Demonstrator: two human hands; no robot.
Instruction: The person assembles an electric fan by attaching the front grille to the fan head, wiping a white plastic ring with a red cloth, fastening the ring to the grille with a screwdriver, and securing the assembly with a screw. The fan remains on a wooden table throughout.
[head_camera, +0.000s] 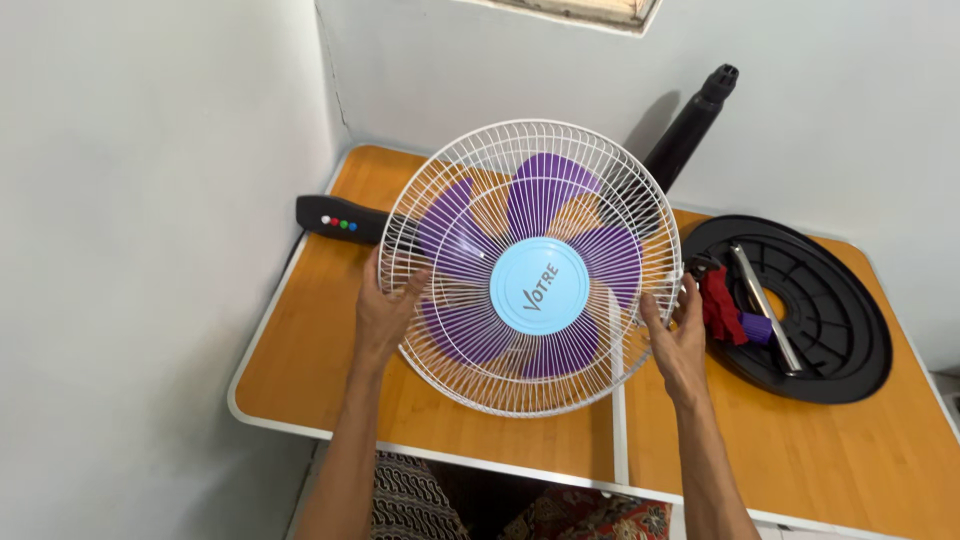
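between both hands, white fan guard (530, 265)

The fan head (530, 268) stands on the table (320, 370), the round base (830, 330) to its right.

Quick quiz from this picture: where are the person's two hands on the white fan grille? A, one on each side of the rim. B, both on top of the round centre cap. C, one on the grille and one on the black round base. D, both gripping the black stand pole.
A: the left hand and the right hand each grip opposite sides of the white fan grille, away from the light blue centre cap.
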